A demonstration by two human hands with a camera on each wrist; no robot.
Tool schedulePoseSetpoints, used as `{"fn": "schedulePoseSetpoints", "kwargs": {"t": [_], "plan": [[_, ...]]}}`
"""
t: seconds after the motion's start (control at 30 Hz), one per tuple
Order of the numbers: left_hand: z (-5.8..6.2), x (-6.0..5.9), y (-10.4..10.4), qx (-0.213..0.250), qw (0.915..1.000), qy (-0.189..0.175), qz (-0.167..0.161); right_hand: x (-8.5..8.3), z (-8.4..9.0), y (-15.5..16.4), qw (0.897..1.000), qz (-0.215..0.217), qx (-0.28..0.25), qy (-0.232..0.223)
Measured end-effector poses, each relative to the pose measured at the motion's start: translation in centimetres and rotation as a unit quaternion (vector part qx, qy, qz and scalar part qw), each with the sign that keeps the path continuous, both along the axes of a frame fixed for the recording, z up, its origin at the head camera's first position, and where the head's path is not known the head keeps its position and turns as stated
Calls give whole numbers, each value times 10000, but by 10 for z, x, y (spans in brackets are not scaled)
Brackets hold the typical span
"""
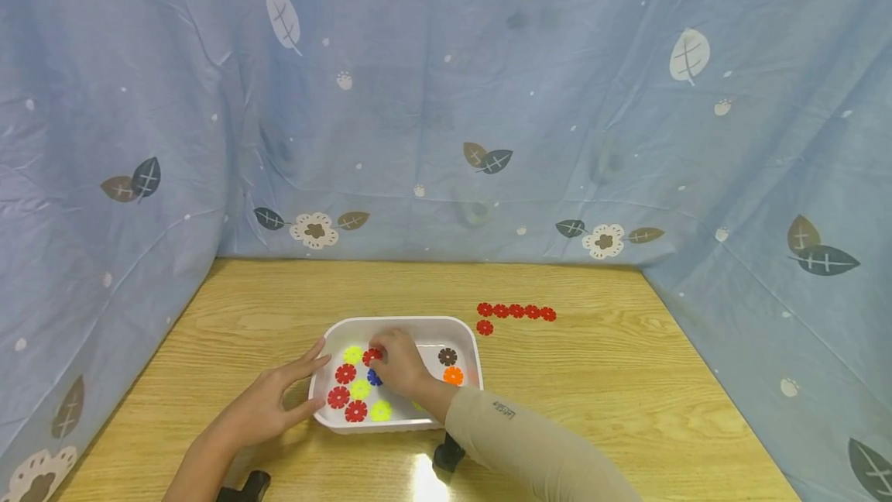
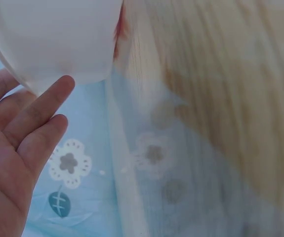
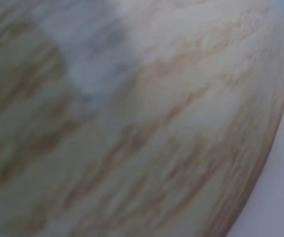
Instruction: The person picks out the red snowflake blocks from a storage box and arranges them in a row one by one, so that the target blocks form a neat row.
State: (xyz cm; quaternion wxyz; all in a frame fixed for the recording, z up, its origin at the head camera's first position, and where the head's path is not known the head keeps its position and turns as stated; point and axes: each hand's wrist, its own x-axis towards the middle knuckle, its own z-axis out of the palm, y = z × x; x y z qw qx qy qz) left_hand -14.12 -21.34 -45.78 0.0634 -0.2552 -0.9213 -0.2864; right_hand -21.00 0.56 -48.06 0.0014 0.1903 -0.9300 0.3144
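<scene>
A white tray holds several flat notched discs, among them a yellow one, a blue one, a brown one and an orange one. My right hand reaches down inside it, thumb and index finger pinching a red notched disc; the hand covers part of the tray's middle. My left hand spreads along the tray's left side, fingers fairly straight and touching the rim. In the left wrist view these fingers lie against the tray's outer wall.
Beyond the tray's right corner, red discs form a row on the wooden table, with a single red disc below its left end. A patterned blue curtain surrounds the table. The right wrist view shows blurred wood grain.
</scene>
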Motion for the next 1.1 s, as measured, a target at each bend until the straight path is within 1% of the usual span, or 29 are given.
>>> {"fn": "schedulePoseSetpoints", "kwargs": {"t": [0.27,0.43,0.53,0.63,0.83,1.1], "plan": [[3,-1,0,-34,10000,46,-47,0,-2,-3,9996,-149,240,-15],[2,-2,0,-63,9999,88,-54,1,2,-5,9994,-278,181,-75],[2,-2,0,-43,10000,30,-50,1,3,-7,9994,-312,89,-106],[1,-2,0,-75,10000,29,-14,1,4,-8,9995,-277,51,-144],[1,-1,0,-81,9999,-28,59,2,4,-9,9991,-179,81,-374],[0,-1,0,-17,10000,-35,47,1,4,-7,9987,-147,5,-495]]}}
